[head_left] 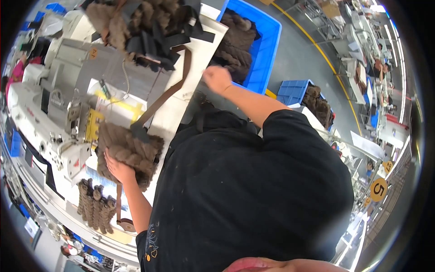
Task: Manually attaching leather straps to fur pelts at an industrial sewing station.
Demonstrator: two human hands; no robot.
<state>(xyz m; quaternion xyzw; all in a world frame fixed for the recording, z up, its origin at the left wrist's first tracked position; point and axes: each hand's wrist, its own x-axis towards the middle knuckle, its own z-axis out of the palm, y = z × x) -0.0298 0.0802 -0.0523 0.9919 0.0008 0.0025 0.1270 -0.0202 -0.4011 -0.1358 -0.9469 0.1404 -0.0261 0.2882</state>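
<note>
My left hand (120, 168) lies flat, fingers stretched out, on a brown quilted fur piece (136, 156) on the sewing machine's work surface. A long brown strap (164, 98) runs from the piece's dark upper corner to a heap of brown fur pieces with dark bands (147, 29) on the white table (199, 59). My right hand (217, 79) is raised near the table edge, beside the blue bin; it is slightly blurred, with its fingers curled in and nothing visible in them. The sewing machine's head (78, 122) stands just beyond the fur piece.
A large blue bin (267, 50) holds dark brown fur pieces (235, 43). Farther right stands a smaller blue crate (291, 90) with more fur. Rolled fur strips (96, 206) and a brown tape roll (126, 225) lie near my left forearm. A yellow floor line (312, 41) crosses the grey floor.
</note>
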